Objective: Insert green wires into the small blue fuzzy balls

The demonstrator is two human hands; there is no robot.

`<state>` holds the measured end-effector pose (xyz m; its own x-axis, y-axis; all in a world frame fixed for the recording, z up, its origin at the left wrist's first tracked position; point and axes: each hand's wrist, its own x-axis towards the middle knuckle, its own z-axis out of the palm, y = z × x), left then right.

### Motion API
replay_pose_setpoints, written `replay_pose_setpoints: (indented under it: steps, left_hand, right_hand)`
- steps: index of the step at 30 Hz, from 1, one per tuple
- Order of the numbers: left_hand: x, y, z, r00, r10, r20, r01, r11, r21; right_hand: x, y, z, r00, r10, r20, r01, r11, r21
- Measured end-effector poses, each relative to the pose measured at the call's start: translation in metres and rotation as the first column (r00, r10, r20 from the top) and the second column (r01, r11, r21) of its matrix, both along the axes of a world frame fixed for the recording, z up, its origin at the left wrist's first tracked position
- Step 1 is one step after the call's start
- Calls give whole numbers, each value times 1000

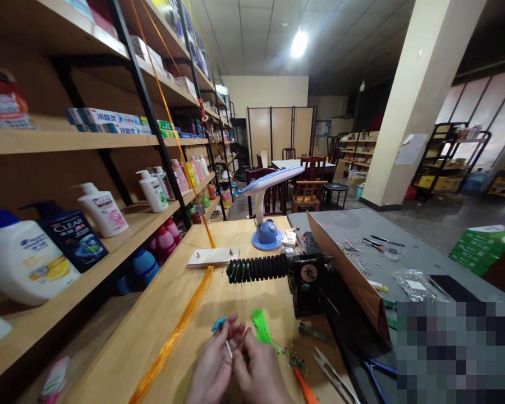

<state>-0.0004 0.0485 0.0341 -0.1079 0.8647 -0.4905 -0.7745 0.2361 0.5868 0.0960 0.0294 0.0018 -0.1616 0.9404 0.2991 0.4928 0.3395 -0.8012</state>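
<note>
My left hand (210, 365) is closed at the front of the wooden table, with a thin white stick (229, 349) between its fingers. A small bright blue piece (219, 324) shows at its fingertips; whether it joins the stick I cannot tell. My right hand (258, 365) is curled against the left, and whatever its fingers pinch is hidden. Just beyond it lies a bundle of bright green strands (261, 325). Behind both hands, a ribbed black roller (261, 268) with green threads tied at its left end sticks out from a black motor unit (307, 286).
Long orange strands (172, 336) run through a white plate (212, 257) at left. Scissors (334, 373), an orange-handled tool (305, 384) and blue-handled pliers (379, 373) lie at right. A blue lamp (267, 234) stands behind. A cardboard panel (349, 275) borders the grey table (429, 241). Bottle-filled shelves (151, 219) flank the left.
</note>
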Motion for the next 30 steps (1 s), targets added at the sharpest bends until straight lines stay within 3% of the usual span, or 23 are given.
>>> replay_pose_setpoints:
  steps: [6,10,13,15,20,25,30]
  left_hand:
    - [-11,7,7,996,84,-7,-83,996,12]
    - [-33,13,19,982,183,-56,-177,979,100]
    - [-38,5,12,987,39,-159,-8,981,192]
    - [-35,-4,2,979,-68,-190,100,981,168]
    - [-18,-20,-15,932,-243,-270,282,952,117]
    - [-5,-24,-5,909,-219,-354,281,950,133]
    - [-4,-18,2,886,-53,-461,169,962,214]
  right_hand:
    - [1,-4,-6,999,-18,-49,20,999,43]
    - [11,-2,-11,990,-25,-139,13,996,-84]
    - [15,1,-10,916,-25,-401,-77,968,-238]
    - [15,4,-9,828,-54,-559,-137,946,-295]
    - [15,7,-5,687,-64,-724,-258,909,-326]
    - [16,8,0,635,-41,-771,-308,902,-302]
    - [12,16,12,696,-14,-718,-363,855,-370]
